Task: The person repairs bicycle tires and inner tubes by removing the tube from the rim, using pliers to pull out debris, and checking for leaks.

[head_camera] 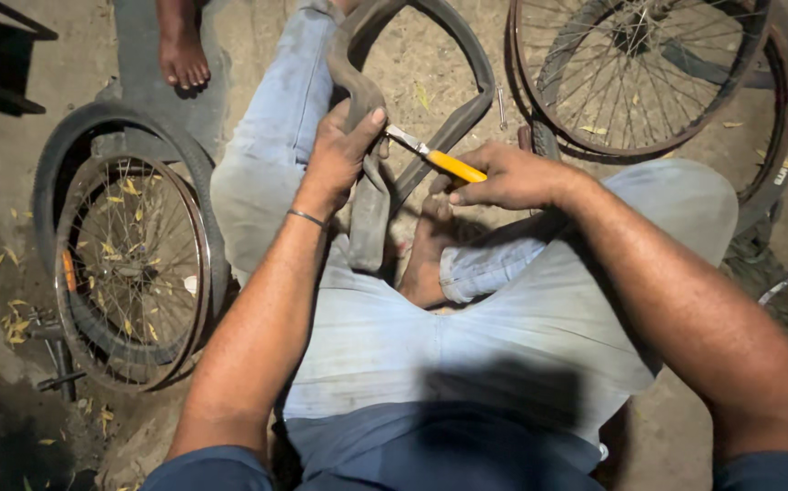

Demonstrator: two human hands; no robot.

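Observation:
My left hand point(338, 155) grips a folded part of a grey rubber inner tube point(371, 205), whose loop curves away over the ground in front of me. My right hand point(503, 177) holds a small tool with a yellow handle point(453, 165); its metal tip touches the tube right by my left thumb. I sit on the ground in light jeans, one leg stretched forward, the other folded with my bare foot point(423, 259) under the tube.
A spoked bicycle wheel point(130, 268) with a loose tyre lies on the dirt at my left. Another spoked wheel point(639, 77) lies at the upper right. Another person's bare foot point(180, 50) stands at the top left. Dry leaves dot the ground.

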